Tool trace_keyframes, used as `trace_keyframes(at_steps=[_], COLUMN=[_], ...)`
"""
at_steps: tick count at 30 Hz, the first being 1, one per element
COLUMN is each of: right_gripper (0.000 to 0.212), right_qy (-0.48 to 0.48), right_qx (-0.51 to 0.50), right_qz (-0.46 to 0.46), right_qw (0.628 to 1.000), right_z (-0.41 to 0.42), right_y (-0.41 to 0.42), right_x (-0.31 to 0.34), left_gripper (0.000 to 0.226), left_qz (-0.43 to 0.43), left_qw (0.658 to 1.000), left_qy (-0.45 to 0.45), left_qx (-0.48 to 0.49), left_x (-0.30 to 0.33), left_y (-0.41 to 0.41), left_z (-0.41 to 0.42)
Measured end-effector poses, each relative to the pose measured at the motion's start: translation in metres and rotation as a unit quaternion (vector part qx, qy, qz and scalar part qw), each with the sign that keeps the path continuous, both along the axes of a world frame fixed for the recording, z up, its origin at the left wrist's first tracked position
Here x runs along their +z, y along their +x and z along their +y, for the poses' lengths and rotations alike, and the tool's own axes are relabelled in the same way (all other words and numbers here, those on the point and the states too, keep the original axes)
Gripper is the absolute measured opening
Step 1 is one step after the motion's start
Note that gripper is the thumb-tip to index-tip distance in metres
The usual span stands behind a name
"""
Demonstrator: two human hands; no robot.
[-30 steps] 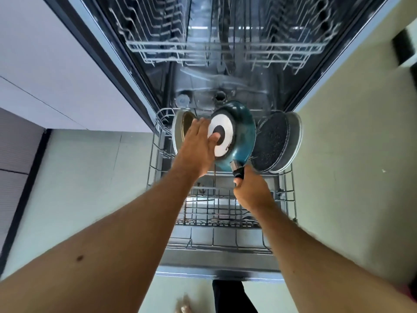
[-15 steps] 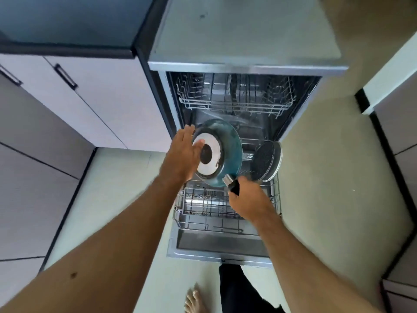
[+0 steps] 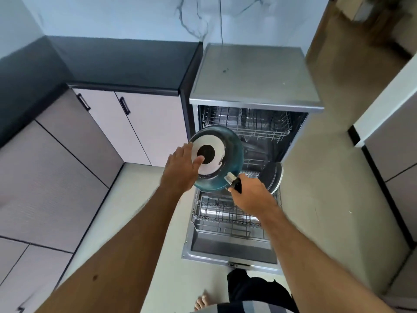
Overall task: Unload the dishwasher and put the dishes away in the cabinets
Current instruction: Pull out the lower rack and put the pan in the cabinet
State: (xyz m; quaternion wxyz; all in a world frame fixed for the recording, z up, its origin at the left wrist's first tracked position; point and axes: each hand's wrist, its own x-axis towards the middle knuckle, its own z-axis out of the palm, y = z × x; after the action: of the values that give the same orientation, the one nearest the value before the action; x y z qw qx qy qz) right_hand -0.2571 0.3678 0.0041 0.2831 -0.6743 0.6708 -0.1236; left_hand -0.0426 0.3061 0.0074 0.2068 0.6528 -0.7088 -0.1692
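While the right hand curls its grip round the black handle of the teal pan, the left hand rests straight fingers on its upturned base. Below both hands lies the lower rack; a dark pan stands just right of the right hand.

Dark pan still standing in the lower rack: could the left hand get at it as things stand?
Probably not directly. The left hand presses the teal pan's base, and that pan, with the right hand gripping its handle, sits between it and the dark pan.
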Motion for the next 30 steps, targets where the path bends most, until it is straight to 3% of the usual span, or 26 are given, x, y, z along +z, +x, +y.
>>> trace_keyframes(at_steps=[2, 9, 14, 19, 30], right_gripper=[0.021, 0.018, 0.026, 0.032, 0.036], right_qy=[-0.022, -0.106, -0.162, -0.178, -0.264], right_qx=[0.008, 0.068, 0.145, 0.195, 0.333], right_qz=[-0.006, 0.018, 0.064, 0.041, 0.058], right_qw=[1.0, 0.992, 0.974, 0.964, 0.903], right_z=[0.005, 0.003, -0.014, -0.024, -0.042], right_y=[0.006, 0.017, 0.039, 0.064, 0.137], right_x=[0.011, 0.042, 0.064, 0.075, 0.098], left_gripper=[0.055, 0.07, 0.072, 0.073, 0.06], left_qz=[-0.007, 0.089, 0.142, 0.154, 0.178], left_qw=[1.0, 0.993, 0.978, 0.961, 0.886], left_qy=[-0.021, -0.027, -0.052, -0.106, -0.179], left_qx=[-0.001, 0.07, 0.146, 0.201, 0.389], left_x=[0.007, 0.033, 0.047, 0.059, 0.072], left_y=[0.009, 0.037, 0.066, 0.093, 0.171], left_z=[0.007, 0.029, 0.032, 0.049, 0.119])
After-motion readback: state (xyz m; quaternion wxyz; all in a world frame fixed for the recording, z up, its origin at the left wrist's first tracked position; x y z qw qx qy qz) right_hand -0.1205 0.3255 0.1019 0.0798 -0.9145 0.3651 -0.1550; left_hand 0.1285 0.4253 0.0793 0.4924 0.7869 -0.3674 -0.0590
